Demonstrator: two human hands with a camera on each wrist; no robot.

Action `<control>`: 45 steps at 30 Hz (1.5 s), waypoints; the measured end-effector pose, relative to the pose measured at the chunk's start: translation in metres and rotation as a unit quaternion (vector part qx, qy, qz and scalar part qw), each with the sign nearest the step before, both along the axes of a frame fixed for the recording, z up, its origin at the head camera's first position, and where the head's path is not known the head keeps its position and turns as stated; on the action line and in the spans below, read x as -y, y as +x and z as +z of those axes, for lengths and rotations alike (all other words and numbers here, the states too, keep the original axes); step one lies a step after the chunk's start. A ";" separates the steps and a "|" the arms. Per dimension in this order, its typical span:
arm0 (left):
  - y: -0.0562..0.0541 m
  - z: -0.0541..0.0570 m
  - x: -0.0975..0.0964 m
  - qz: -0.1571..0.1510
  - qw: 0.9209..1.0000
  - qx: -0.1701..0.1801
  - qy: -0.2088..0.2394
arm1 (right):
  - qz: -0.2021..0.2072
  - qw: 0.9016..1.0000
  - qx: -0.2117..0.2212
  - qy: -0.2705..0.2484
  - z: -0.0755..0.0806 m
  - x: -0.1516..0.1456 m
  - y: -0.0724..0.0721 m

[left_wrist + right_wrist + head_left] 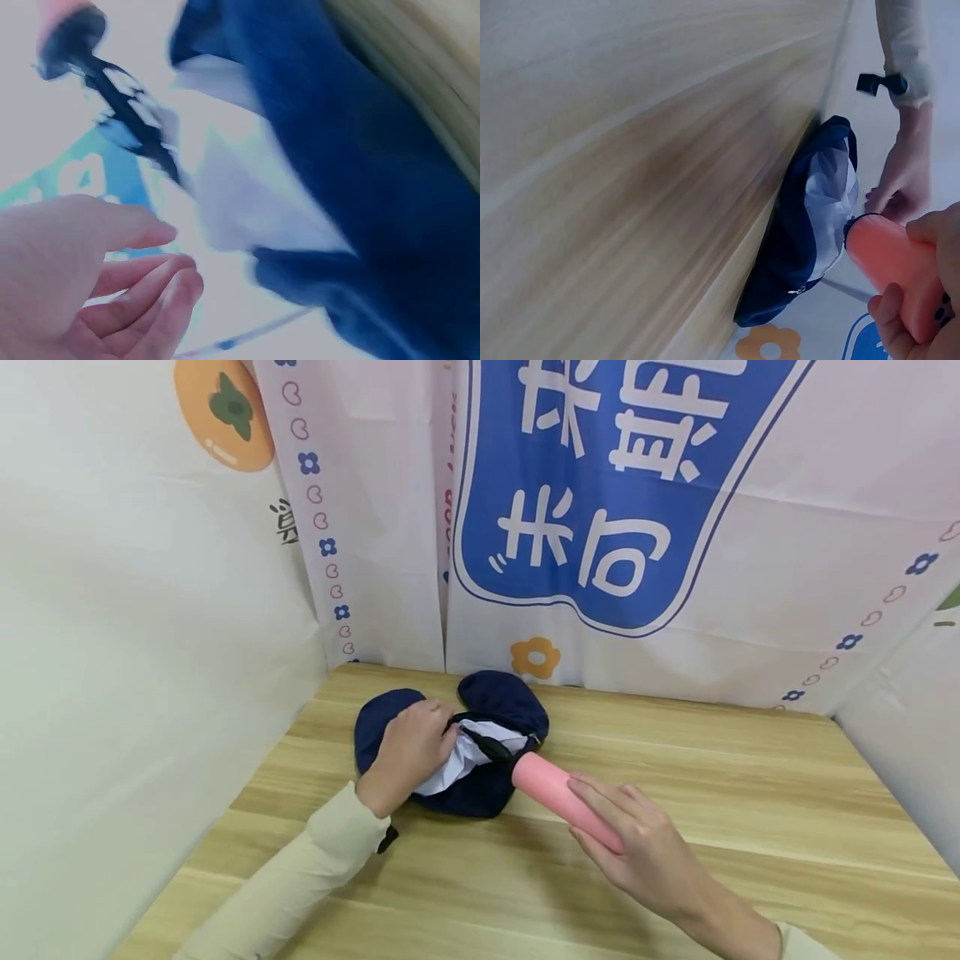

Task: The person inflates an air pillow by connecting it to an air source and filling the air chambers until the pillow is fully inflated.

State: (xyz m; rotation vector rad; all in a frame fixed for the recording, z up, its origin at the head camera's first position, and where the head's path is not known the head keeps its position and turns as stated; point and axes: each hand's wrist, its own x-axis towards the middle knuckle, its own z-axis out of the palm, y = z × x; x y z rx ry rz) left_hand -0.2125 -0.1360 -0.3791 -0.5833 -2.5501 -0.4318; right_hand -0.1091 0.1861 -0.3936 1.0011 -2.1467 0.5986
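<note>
A navy zip bag [468, 802] with a white lining [829, 187] lies on the table, its mouth spread wide. My left hand [416, 739] is over the bag's left side, fingers loosely curled. In the left wrist view nothing shows between the thumb and fingertips, which are close to the lining. My right hand [637, 843] grips a pink cylindrical handle [892, 262] with dark buttons, fingers and thumb around it. From its far end a slim black slotted part [127, 112] points into the bag's mouth. What kind of tool this is, I cannot tell.
The wood-grain table [735, 785] extends to the right and front of the bag. Printed cloth walls [390, 568] stand along its back and sides. A small black piece [881, 84] is strapped at the left sleeve's cuff.
</note>
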 end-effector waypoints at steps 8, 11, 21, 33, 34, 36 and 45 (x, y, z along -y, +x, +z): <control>0.047 -0.004 -0.018 -0.168 0.874 0.366 0.271 | -0.011 0.999 0.028 -0.031 0.000 0.000 0.015; 0.054 -0.020 -0.028 -0.175 0.747 0.491 0.413 | -0.021 0.998 0.038 -0.035 -0.001 0.001 0.022; 0.045 -0.044 -0.064 -0.124 0.594 0.456 0.651 | -0.052 0.996 0.069 -0.030 -0.007 0.005 0.039; 0.024 -0.040 -0.064 -0.077 0.586 0.405 0.698 | -0.050 0.991 0.124 0.022 -0.009 0.012 0.015; 0.020 -0.041 -0.062 -0.076 0.589 0.403 0.696 | -0.052 0.990 0.126 0.032 -0.009 0.014 0.013; 0.012 -0.040 -0.057 -0.077 0.596 0.399 0.693 | -0.056 0.989 0.128 0.054 -0.009 0.016 0.010; -0.008 -0.036 -0.031 -0.081 0.583 0.397 0.705 | -0.051 0.988 0.097 0.112 0.009 -0.017 0.038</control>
